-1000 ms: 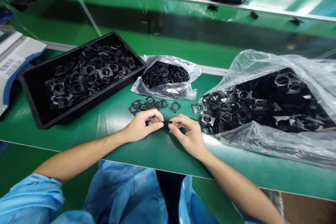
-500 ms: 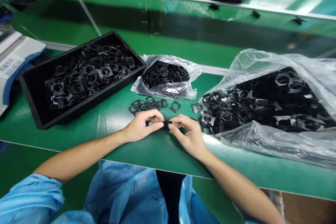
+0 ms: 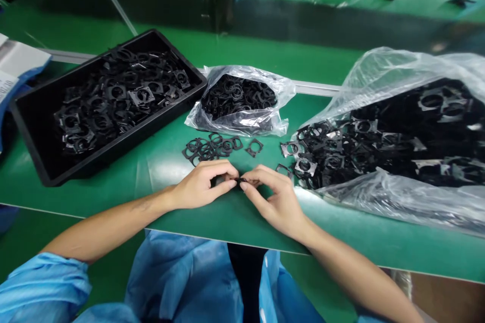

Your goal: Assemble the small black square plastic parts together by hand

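My left hand point(image 3: 202, 186) and my right hand point(image 3: 275, 197) meet fingertip to fingertip over the green table point(image 3: 159, 171), both pinched on a small black plastic part point(image 3: 239, 180) held between them. Just beyond the hands lies a small cluster of loose black rings point(image 3: 210, 147). Behind that sits a small clear bag of rings point(image 3: 240, 103). To the right, a large clear bag point(image 3: 397, 131) spills black square frames toward my right hand.
A black tray point(image 3: 34, 131) holding several black frames stands at the left. A white and blue object point(image 3: 15, 63) is at the far left edge. A second green surface with a metal rail runs across the back. My blue gown shows below the table edge.
The view has tilted down slightly, so everything sits higher in the picture. My hands stay together on the small part, fingertips a bit closer.
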`<state>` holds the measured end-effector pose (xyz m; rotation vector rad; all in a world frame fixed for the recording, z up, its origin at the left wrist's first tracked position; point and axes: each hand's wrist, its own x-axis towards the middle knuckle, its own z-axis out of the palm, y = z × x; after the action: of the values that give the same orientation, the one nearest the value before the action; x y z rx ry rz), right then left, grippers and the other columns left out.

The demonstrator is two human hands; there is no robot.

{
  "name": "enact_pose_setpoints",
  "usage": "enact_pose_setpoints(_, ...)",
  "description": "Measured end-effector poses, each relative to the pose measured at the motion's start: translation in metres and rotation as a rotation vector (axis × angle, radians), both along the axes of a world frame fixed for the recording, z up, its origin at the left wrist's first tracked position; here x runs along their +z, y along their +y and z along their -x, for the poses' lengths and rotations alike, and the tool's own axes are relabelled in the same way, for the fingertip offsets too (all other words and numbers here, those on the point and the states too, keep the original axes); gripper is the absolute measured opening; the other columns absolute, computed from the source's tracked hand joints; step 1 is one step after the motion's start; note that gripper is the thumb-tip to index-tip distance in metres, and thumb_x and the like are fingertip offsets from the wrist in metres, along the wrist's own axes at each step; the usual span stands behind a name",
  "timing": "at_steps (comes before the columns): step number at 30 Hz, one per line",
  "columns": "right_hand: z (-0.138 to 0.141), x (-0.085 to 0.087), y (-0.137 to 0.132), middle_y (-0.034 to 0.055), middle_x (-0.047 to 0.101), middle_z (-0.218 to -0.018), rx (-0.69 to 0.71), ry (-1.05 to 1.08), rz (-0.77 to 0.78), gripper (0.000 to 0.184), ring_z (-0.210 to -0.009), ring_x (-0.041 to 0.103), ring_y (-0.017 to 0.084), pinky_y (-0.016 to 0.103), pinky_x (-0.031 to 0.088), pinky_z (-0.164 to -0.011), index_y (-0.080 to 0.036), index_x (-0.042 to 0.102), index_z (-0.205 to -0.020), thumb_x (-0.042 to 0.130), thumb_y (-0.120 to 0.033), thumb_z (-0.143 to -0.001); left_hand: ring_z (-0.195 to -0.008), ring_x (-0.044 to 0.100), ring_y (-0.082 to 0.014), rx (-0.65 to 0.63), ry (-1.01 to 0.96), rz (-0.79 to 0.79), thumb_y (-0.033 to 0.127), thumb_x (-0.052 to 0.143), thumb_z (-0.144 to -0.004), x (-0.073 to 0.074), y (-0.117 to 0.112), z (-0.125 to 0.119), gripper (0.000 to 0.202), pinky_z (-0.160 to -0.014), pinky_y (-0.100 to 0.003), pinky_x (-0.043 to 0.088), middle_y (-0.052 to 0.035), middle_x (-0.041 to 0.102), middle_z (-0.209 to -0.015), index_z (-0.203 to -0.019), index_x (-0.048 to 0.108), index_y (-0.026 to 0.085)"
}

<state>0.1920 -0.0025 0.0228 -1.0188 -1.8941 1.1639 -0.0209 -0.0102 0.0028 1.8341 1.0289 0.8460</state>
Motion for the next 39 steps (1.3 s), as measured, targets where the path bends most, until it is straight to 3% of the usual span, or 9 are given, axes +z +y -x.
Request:
enact_pose_setpoints(7,-0.0025,-0.0010,0.0065,0.0052,0.074,-0.082,-0.015,0.105,0.068,0.009,-0.072,0.068,0.016,0.026,0.053,-0.065,-0.018,0.076,-0.092,0.068,-0.020,-0.095,-0.075,0.071,-0.0134,0.129,-0.174,-0.101,0.021,0.068,-0.094,-0.0018,-0.0005,-0.0038,0.009,-0.072,-0.022,0.056,-0.0050,0.077,-0.084,-0.092,0.074,0.016)
enact_pose_setpoints(11,-0.0038,-0.0021,0.0091,0.0056,0.077,-0.087,-0.054,0.115,-0.026,0.010,-0.077,0.071,0.017,0.027,0.056,-0.069,-0.020,0.078,-0.095,0.069,-0.017,-0.094,-0.080,0.074,-0.0135,0.141,-0.159,-0.136,0.018,0.070,-0.093,-0.0018,0.0010,-0.0031,0.008,-0.075,-0.021,0.059,-0.0062,0.079,-0.089,-0.098,0.076,0.016)
enact_pose_setpoints(19,-0.0050,-0.0041,0.0096,0.0060,0.076,-0.092,-0.042,0.075,-0.234,0.017,-0.081,0.072,0.017,0.029,0.061,-0.074,-0.022,0.080,-0.102,0.069,-0.012,-0.092,-0.080,0.074,-0.0134,0.213,-0.154,-0.365,0.015,0.071,-0.091,-0.0026,0.0013,-0.0025,0.008,-0.076,-0.023,0.060,-0.0065,0.078,-0.088,-0.097,0.076,0.016)
enact_pose_setpoints(27,-0.0049,-0.0061,0.0072,0.0066,0.076,-0.093,-0.009,0.070,-0.330,0.022,-0.081,0.073,0.017,0.029,0.062,-0.073,-0.023,0.080,-0.105,0.068,-0.011,-0.093,-0.080,0.074,-0.0142,0.155,-0.125,-0.486,0.011,0.069,-0.092,0.0001,0.0039,0.0013,0.010,-0.076,-0.024,0.061,-0.0049,0.079,-0.086,-0.096,0.075,0.018)
enact_pose_setpoints(39,-0.0073,-0.0068,0.0070,0.0073,0.076,-0.093,-0.017,0.062,-0.349,0.023,-0.081,0.073,0.018,0.030,0.061,-0.072,-0.024,0.081,-0.106,0.067,-0.010,-0.092,-0.081,0.071,-0.0150,0.109,-0.148,-0.387,0.019,0.068,-0.095,0.0002,0.0019,-0.0014,0.009,-0.076,-0.027,0.059,-0.0068,0.076,-0.088,-0.098,0.076,0.018)
